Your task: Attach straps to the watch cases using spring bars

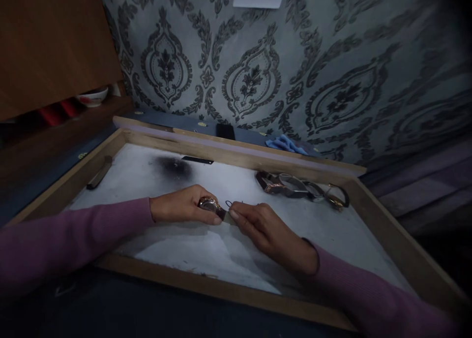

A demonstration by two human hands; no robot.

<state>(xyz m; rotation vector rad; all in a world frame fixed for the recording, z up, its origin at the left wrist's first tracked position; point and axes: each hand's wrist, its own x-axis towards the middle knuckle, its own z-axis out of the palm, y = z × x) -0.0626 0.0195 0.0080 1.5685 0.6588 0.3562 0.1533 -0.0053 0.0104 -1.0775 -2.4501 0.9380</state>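
Observation:
A wristwatch (208, 204) with a shiny round case and a dark brown strap is in my left hand (186, 205), thumb along its near side and fingers behind it. My right hand (263, 227) is closed in a pinch at the free end of the watch strap (221, 213). A flat greyish stretch shows between the two hands; whether it is the strap's underside or a separate piece I cannot tell. A thin dark loop (228, 203) sticks up beside the right fingertips. Both hands are above the white floor of a shallow wooden tray (221, 279).
Several watches (291, 184) lie in a row at the tray's back right. A flat black strip (198, 160) lies at the back, a dark-ended strip (99, 173) at the left wall. Beyond the rim are a black phone-like slab (225, 131), a blue cloth (285, 143) and a bowl (92, 97).

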